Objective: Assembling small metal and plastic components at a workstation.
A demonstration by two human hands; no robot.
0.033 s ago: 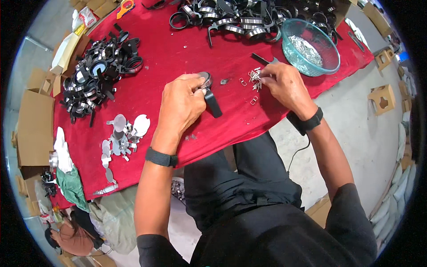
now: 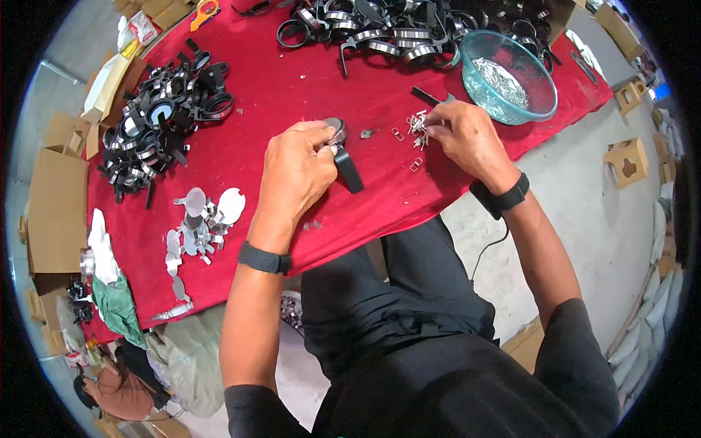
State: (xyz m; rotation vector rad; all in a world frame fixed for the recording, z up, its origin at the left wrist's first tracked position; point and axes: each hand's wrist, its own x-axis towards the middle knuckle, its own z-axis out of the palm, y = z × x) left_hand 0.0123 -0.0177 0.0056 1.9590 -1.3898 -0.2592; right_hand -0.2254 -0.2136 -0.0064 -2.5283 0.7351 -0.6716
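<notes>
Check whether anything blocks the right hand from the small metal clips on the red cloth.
Nothing visible does: the right hand is at the right edge of the small metal clips. The teal bowl stands farther right, not between them.

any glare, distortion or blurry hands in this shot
Head view: black corners, bent edges toward the picture's rim; head view: bright glints on metal pieces in the teal bowl; head view: left hand and right hand look free of motion blur.
</notes>
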